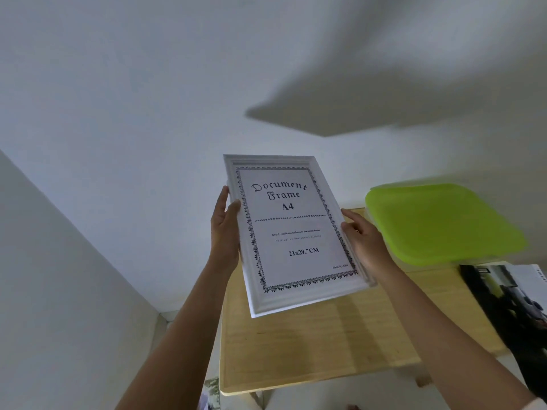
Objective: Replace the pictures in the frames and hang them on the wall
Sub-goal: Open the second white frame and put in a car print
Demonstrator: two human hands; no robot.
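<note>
A white picture frame [291, 232] is held up in front of me, tilted slightly left, above the wooden table. Its insert reads "Document Frame A4" with a black ornamental border. My left hand [225, 229] grips the frame's left edge, thumb on the front. On the opposite edge my right hand [362, 238] holds the frame, fingers wrapped over the rim. The white wall [148, 113] rises behind the frame, with a dark shadow across its upper right.
A light wooden table [325, 344] stands below the frame. A lime-green lid on a container [444, 223] sits at its far right. Printed pictures [509, 294] lie at the right edge. A second wall [59, 291] closes the left side, forming a corner.
</note>
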